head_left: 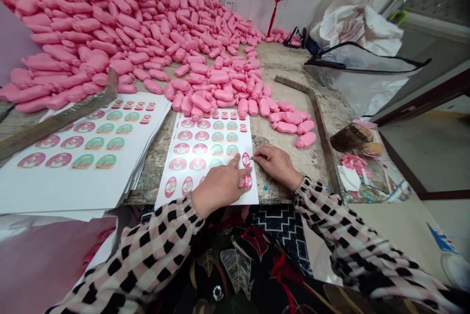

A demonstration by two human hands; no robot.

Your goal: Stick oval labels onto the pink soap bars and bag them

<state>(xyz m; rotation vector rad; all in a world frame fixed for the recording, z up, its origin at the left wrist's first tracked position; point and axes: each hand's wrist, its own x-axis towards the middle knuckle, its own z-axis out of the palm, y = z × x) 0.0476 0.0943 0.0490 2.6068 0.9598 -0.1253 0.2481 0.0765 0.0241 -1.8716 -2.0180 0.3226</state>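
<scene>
My left hand (224,181) rests on the sticker sheet (167,169), index finger stretched toward the right-hand column. Under its curled fingers shows part of a small pink plastic bottle (244,181), mostly hidden by the hand. My right hand (274,164) is closed in a pinch at the sheet's right edge. A thin dark pointed tool (252,158) sticks out of its fingertips and meets the edge of an oval pink sticker (246,159). Rows of pink and green stickers cover the sheet, which lies flat on the worn table (271,145).
Pink bottles (147,20) are heaped high behind, spilling toward the sheet. To the left, a stack of sticker sheets (84,189) lies under a wooden bar (62,118). An angled strip (318,118) edges the right side, beside a jar (348,137) and scraps.
</scene>
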